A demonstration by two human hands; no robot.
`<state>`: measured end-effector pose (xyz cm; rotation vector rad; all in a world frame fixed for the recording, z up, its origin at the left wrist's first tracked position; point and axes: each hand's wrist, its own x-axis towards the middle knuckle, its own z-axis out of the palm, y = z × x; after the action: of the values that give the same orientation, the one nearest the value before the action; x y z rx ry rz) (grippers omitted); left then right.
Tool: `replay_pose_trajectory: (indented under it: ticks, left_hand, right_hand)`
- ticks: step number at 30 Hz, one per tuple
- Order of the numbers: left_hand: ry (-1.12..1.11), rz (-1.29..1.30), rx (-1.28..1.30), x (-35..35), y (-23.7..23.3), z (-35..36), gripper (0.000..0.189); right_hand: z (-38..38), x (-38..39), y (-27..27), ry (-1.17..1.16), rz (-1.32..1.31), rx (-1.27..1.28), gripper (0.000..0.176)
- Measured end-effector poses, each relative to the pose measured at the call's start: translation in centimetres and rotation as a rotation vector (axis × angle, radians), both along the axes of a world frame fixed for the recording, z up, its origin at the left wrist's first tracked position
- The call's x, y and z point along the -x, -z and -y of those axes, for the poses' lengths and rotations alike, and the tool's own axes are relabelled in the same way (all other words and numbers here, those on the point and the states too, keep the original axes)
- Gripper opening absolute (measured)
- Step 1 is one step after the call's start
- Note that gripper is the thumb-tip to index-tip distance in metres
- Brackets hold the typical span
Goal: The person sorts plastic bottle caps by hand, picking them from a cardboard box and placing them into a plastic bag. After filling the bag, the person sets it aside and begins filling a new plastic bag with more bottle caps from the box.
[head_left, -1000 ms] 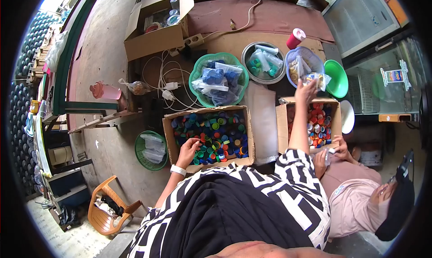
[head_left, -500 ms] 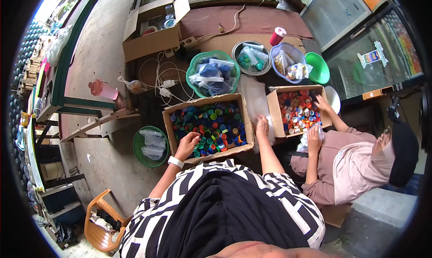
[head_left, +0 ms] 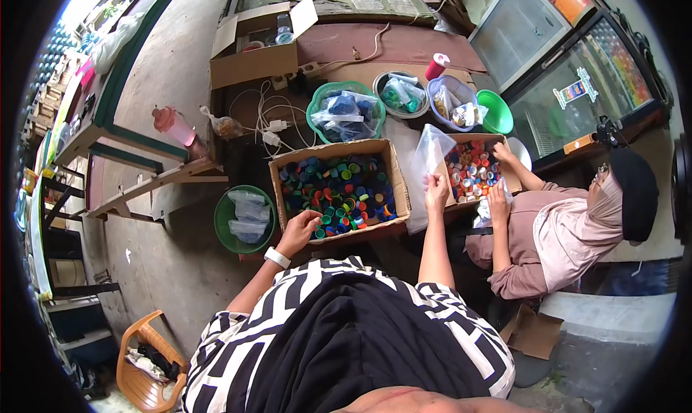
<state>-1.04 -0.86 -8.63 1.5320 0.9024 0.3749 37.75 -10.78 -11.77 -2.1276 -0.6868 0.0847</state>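
Observation:
My right hand (head_left: 435,192) pinches a clear plastic bag (head_left: 430,148), which stands up above the gap between two cardboard boxes. My left hand (head_left: 300,229), with a white band on its wrist, is at the front left edge of the larger cardboard box (head_left: 270,179). Its fingers are curled together, and whatever they hold is too small to make out. Inside that box lie many bottle caps (head_left: 346,175), mostly blue and green, with some red, orange and yellow. More clear bags (head_left: 411,215) lie flat beside the box, below my right hand.
At right a co-worker (head_left: 533,233) reaches into a smaller box of red, orange and white caps (head_left: 472,169) and holds a bag. Behind stand a teal basin (head_left: 313,117) of bagged caps, a purple basin (head_left: 435,89) and a green bowl (head_left: 497,114). A green basket (head_left: 225,233) sits left.
My right hand has lifted a clear bag from the flat bags, raising it upright. My left hand stays at the box edge. The co-worker's far hand has shifted within the smaller box.

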Motion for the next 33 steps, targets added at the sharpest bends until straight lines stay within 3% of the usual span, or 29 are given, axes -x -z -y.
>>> replay_pose_trajectory:
  ticks: [2, 4, 6, 8, 9, 11, 12, 14, 15, 16, 18, 19, 21, 28, 33]
  left_hand:
    - [0.013, -0.004, -0.010, -0.3, -1.0, 0.6, 0.022]
    - [0.097, 0.027, -0.145, -0.9, -1.9, 0.9, 0.022]
    - [0.213, 0.026, -0.185, -1.8, -3.4, 0.7, 0.027]
    - [0.217, 0.134, -0.177, -2.8, -4.5, 0.9, 0.046]
    - [0.217, 0.136, -0.183, -3.4, -4.6, 1.0, 0.046]
    - [0.136, 0.230, -0.018, -4.3, -4.7, 1.1, 0.064]
    - [0.137, 0.230, -0.022, -4.4, -5.1, 0.8, 0.064]
    - [0.210, 0.408, 0.247, -4.7, -5.7, 0.4, 0.073]
    - [0.165, 0.432, 0.218, -4.6, -6.6, 0.6, 0.053]
    - [0.169, 0.431, 0.218, -4.4, -5.6, 0.2, 0.053]
    - [0.214, 0.451, 0.550, -3.7, -3.6, -0.7, 0.027]
    - [0.128, 0.393, 0.550, -3.3, -3.5, -0.4, 0.014]
    - [0.126, 0.310, 0.561, -2.1, -2.8, -0.4, 0.015]
    - [0.236, 0.030, 0.566, 2.0, -4.0, 0.1, 0.019]
    - [0.444, -0.041, 0.313, 2.8, -6.7, -1.2, 0.019]
  right_hand:
    - [0.2, 1.2, -1.6, -0.080, -0.227, -0.351, 0.017]
    - [-0.1, 3.7, -4.9, -0.052, -0.223, -0.245, 0.015]
    - [-0.7, 6.6, -7.2, -0.252, -0.536, -0.478, 0.015]
    - [-1.2, 9.2, -9.0, -0.331, -0.688, -0.534, 0.018]
    - [-1.5, 10.3, -9.9, -0.372, -0.704, -0.533, 0.022]
    - [-1.8, 12.8, -12.0, -0.439, -0.858, -0.613, 0.032]
    - [-1.9, 13.7, -12.9, -0.480, -0.945, -0.669, 0.035]
    - [-2.0, 14.6, -13.3, -0.502, -0.971, -0.647, 0.041]
    - [-1.9, 14.7, -13.0, -0.561, -0.972, -0.625, 0.042]
    - [-1.9, 14.6, -12.7, -0.619, -0.973, -0.603, 0.043]
    - [-1.4, 14.6, -11.4, -0.596, -0.971, -0.559, 0.046]
    - [-1.0, 14.8, -10.7, -0.563, -0.981, -0.477, 0.044]
    - [-0.1, 14.6, -8.3, -0.525, -1.047, -0.371, 0.044]
    - [1.5, 15.2, -2.2, -0.295, -1.441, -0.424, 0.052]
    - [-1.1, 12.8, -0.5, -0.198, -1.357, -0.520, 0.019]
